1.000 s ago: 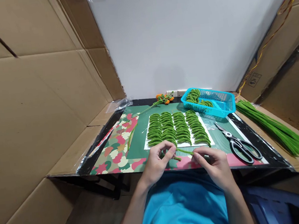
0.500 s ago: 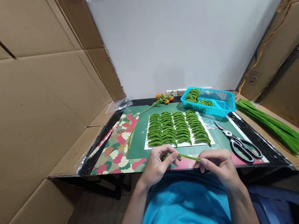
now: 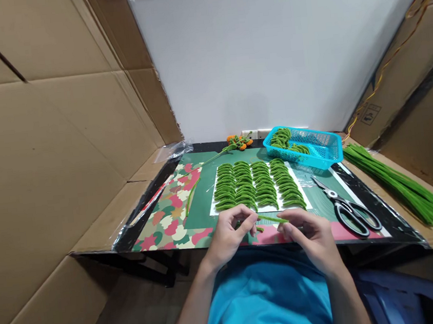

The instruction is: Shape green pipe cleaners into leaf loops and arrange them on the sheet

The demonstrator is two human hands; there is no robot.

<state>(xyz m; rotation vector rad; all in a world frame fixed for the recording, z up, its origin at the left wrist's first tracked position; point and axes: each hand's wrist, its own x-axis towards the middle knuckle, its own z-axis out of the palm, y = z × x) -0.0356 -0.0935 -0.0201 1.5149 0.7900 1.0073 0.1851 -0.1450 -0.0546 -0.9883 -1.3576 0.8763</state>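
A bright green stem (image 3: 272,219) is echoing the green curls (image 3: 264,187) striping a white sheet (image 3: 280,201). Around it, a turquoise basket (image 3: 305,162) is showing at two o'clock, black-handled scissors (image 3: 336,202) towards four, and a mat (image 3: 169,228) is displaying pink, cream and green camouflage at nine.

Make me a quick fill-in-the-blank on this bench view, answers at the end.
1. The scissors lie to the ____ of the white sheet.
2. The curved green pieces on the sheet form ____ columns.
3. The flower heads at the back are coloured ____.
4. The strip between the left hand and the right hand is coloured ____.

Missing words: right; four; orange; green.
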